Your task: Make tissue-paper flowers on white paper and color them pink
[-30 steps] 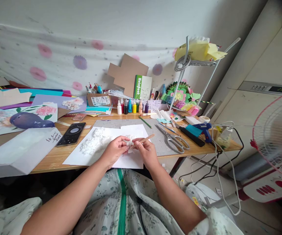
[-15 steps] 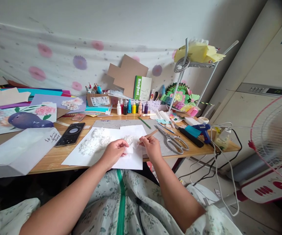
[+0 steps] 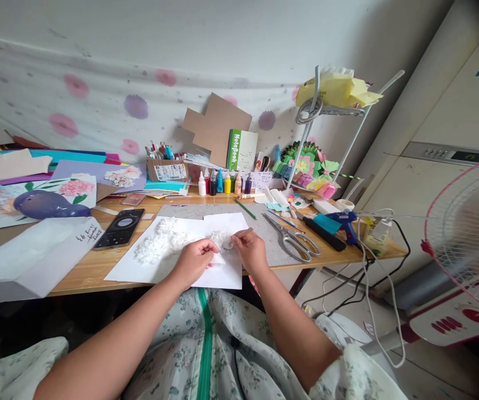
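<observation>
**At frame centre, both hands meet over the white tuft**

At the middle of the frame, the left hand (image 3: 193, 260) pinches a small white scrap against the sheet (image 3: 147, 266). The right hand (image 3: 251, 251) grips a thin stick (image 3: 243, 233), its long axis running left to right, tip just beside the tuft (image 3: 221, 239). The tuft lies between the hands, slightly above, nearer the right. Scissors (image 3: 293, 239) lie to the right

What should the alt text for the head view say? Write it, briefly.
Two bare hands, left hand and right hand, meet over white paper strewn with white crumpled bits on a cluttered craft table. Scissors and a blue glue gun lie to the right.
</observation>
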`<state>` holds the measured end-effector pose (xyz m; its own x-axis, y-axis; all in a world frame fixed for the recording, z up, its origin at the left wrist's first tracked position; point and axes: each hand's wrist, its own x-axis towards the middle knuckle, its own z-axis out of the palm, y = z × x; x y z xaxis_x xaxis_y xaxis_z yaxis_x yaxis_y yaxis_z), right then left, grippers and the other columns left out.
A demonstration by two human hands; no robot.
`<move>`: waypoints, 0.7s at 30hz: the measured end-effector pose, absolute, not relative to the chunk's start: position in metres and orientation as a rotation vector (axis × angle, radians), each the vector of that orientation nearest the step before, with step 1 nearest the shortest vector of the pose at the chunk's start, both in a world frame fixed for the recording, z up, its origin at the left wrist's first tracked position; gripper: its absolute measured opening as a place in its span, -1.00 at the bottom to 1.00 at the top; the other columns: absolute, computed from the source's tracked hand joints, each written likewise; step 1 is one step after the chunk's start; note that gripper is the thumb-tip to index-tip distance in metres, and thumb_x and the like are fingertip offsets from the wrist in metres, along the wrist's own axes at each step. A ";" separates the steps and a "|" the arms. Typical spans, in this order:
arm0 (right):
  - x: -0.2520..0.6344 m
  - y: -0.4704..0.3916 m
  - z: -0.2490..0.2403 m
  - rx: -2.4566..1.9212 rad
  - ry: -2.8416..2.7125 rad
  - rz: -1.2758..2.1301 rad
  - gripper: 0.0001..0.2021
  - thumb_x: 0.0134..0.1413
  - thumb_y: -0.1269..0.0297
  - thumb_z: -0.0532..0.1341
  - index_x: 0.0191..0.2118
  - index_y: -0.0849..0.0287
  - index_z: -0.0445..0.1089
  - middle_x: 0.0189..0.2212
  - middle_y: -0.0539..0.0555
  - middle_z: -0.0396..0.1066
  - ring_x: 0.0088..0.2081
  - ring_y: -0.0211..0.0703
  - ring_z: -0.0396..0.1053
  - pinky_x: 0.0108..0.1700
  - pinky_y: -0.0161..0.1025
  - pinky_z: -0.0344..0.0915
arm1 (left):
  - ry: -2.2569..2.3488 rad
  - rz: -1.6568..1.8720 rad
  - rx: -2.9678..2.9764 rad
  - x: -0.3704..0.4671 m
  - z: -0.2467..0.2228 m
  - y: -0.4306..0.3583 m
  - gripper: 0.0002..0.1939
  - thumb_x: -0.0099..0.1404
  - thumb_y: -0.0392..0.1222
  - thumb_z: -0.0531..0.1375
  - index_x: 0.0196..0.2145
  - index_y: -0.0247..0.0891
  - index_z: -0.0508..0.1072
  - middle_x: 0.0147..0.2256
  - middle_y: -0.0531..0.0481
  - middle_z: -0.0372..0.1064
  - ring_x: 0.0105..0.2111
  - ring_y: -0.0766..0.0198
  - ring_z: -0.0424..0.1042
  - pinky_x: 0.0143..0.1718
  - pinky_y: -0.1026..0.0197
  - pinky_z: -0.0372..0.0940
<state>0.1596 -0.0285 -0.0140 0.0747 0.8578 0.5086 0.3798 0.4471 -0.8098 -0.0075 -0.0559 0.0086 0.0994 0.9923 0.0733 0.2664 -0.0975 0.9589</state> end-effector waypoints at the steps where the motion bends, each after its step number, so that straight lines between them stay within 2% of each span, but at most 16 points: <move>1: 0.159 -0.028 -0.014 -1.133 -1.533 0.501 -0.83 0.02 0.38 0.22 -0.55 0.13 0.37 -0.44 0.05 0.45 -0.34 -0.16 0.36 -0.23 -0.26 0.23 | 1.298 1.062 1.521 -0.007 0.009 -0.056 -0.83 -0.06 -0.21 0.07 -0.49 -0.26 0.40 -0.53 0.09 0.31 -0.56 0.35 0.27 -0.50 0.28 0.22; 9: 0.152 -0.023 -0.013 -1.186 -1.529 0.515 -0.82 -0.08 0.43 0.25 -0.62 0.15 0.32 -0.51 0.01 0.36 -0.38 -0.19 0.30 -0.24 -0.26 0.19 | 1.308 1.031 1.582 -0.009 0.003 -0.054 -0.83 -0.03 -0.19 0.07 -0.47 -0.26 0.41 -0.50 0.07 0.33 -0.54 0.33 0.29 -0.48 0.27 0.25; 12: 0.157 -0.019 -0.017 -1.228 -1.421 0.547 -0.84 -0.06 0.35 0.24 -0.59 0.16 0.36 -0.53 0.03 0.38 -0.43 -0.18 0.30 -0.32 -0.27 0.19 | 1.307 1.022 1.617 -0.010 0.001 -0.053 -0.80 -0.02 -0.20 0.06 -0.44 -0.27 0.42 -0.49 0.06 0.33 -0.51 0.31 0.30 -0.47 0.26 0.26; 15: 0.166 -0.018 -0.021 -1.230 -1.296 0.592 -0.77 0.05 0.18 0.16 -0.49 0.19 0.40 -0.52 0.06 0.42 -0.45 -0.16 0.34 -0.37 -0.27 0.22 | 1.307 1.017 1.654 -0.010 0.000 -0.052 -0.77 -0.01 -0.21 0.05 -0.40 -0.28 0.44 -0.48 0.05 0.32 -0.49 0.30 0.31 -0.47 0.27 0.26; 18: 0.170 -0.022 -0.023 -1.166 -1.262 0.630 -0.70 0.10 0.09 0.10 -0.44 0.20 0.42 -0.44 0.09 0.46 -0.37 -0.13 0.39 -0.30 -0.25 0.28 | 1.313 1.002 1.693 -0.010 0.001 -0.051 -0.75 0.01 -0.23 0.04 -0.36 -0.28 0.46 -0.47 0.04 0.34 -0.48 0.29 0.32 -0.47 0.28 0.25; 21: 0.169 -0.028 -0.020 -1.102 -1.320 0.651 -0.75 0.03 0.12 0.17 -0.51 0.17 0.41 -0.39 0.08 0.47 -0.30 -0.12 0.39 -0.23 -0.25 0.28 | 1.343 0.948 1.780 -0.008 0.003 -0.050 -0.66 0.03 -0.27 0.05 -0.26 -0.26 0.52 -0.53 0.07 0.32 -0.54 0.30 0.30 -0.51 0.29 0.20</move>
